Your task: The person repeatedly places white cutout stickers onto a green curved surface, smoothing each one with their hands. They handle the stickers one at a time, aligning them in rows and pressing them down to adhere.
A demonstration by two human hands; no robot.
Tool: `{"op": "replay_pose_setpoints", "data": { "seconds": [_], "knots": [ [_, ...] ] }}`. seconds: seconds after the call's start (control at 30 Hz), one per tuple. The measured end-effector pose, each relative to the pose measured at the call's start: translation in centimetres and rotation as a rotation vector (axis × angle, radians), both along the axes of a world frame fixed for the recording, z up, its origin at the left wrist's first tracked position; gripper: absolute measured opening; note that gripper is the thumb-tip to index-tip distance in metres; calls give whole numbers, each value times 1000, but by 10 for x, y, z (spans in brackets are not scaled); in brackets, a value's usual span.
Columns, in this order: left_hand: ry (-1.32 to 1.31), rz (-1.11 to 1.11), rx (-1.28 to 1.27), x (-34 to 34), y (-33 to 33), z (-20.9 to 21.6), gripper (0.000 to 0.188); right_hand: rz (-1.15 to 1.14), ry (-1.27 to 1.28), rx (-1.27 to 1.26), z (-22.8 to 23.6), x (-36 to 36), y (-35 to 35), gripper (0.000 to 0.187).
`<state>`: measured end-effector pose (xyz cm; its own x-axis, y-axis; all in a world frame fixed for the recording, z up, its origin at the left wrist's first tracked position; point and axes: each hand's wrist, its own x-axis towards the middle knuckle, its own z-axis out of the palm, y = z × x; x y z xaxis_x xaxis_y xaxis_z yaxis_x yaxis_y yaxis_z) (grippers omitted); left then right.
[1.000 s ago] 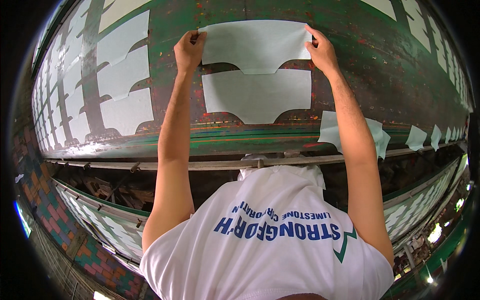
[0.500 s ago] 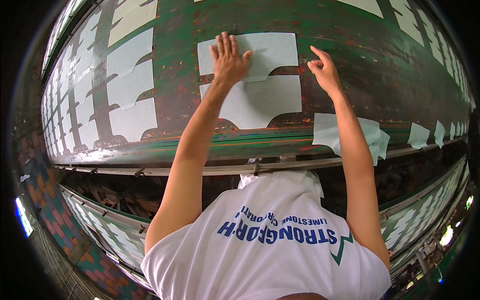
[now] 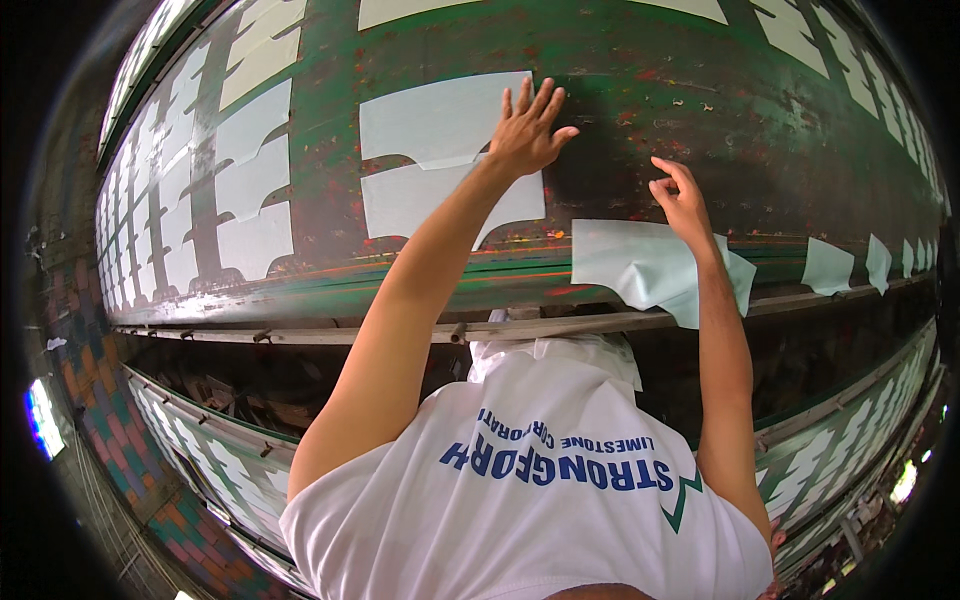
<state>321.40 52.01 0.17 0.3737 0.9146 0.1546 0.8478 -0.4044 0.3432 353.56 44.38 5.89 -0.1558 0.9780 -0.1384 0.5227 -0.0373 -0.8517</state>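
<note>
My left hand [image 3: 534, 130] lies with fingers spread at the right edge of a pale cut fabric panel [image 3: 430, 115] smoothed flat on a green, paint-stained table. Just nearer me, a second light panel [image 3: 425, 200] lies flat below the first, partly covered by my left forearm. My right hand [image 3: 684, 200] hovers to the right with its index finger and thumb apart and its other fingers curled; nothing shows between them. Beneath my right wrist, loose fabric panels [image 3: 635, 260] drape rumpled over the table's near edge.
Rows of flat panels [image 3: 255, 180] cover the table's left side, and cream ones [image 3: 795, 35] lie at the far right. More loose pieces [image 3: 829, 267] hang over the near edge to the right. A rail [image 3: 380, 336] runs along that edge. Behind me stands another panel-covered table [image 3: 235, 465].
My left hand has slid right across the upper panel to its right edge. My right hand has moved slightly right and nearer me. The flat panels now appear farther left in view.
</note>
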Motion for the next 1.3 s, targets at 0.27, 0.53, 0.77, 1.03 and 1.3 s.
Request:
{"op": "replay_pose_setpoints", "data": {
  "seconds": [0.27,0.53,0.77,1.03,1.3],
  "knots": [
    [0,275,119,-4,-93,3,70,63,-136,11,3,135,-22,29],
    [-91,262,-21,77,-174,21,27,100,-215,-42,-11,195,-56,25],
    [-138,301,-23,87,-182,17,15,32,-271,163,-22,183,-68,27],
    [-422,458,-173,72,-180,24,9,116,-276,187,-28,185,-64,24],
    [-792,132,-284,37,-172,79,16,-157,446,-209,-2,169,-45,8]
  ]
}}
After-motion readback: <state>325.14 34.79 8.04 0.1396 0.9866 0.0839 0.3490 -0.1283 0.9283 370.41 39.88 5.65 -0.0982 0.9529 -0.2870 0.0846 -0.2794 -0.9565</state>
